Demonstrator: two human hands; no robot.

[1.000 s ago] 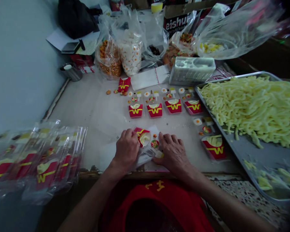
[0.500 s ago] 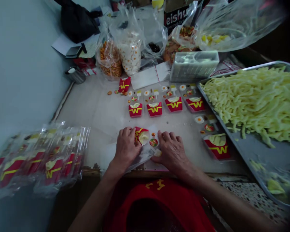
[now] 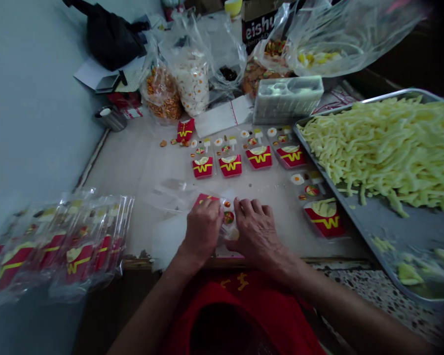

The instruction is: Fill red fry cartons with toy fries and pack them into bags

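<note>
A clear plastic packet (image 3: 228,207) lies near the table's front edge, with a red fries box (image 3: 206,198) and small food-shaped pieces inside, among them a round green-and-red one (image 3: 228,217). My left hand (image 3: 203,224) is closed over its left part and hides much of the red box. At the other end, my right hand (image 3: 254,224) grips the packet's edge, thumb near the front and fingers bent at the far side. Left of it, loose clear plastic bags (image 3: 170,195) lie on the table.
Similar red-box sets (image 3: 259,157) stand in a row beyond the hands, with another (image 3: 323,217) at right. Filled packets (image 3: 83,251) overlap at left. A metal tray (image 3: 373,246) of pale yellow strips (image 3: 388,148) occupies the right. Bags of small pieces (image 3: 163,93) line the back.
My left hand has moved slightly right and curled over the red box, covering its front. My right hand still holds the packet's other side. The whole view has shifted a little.
</note>
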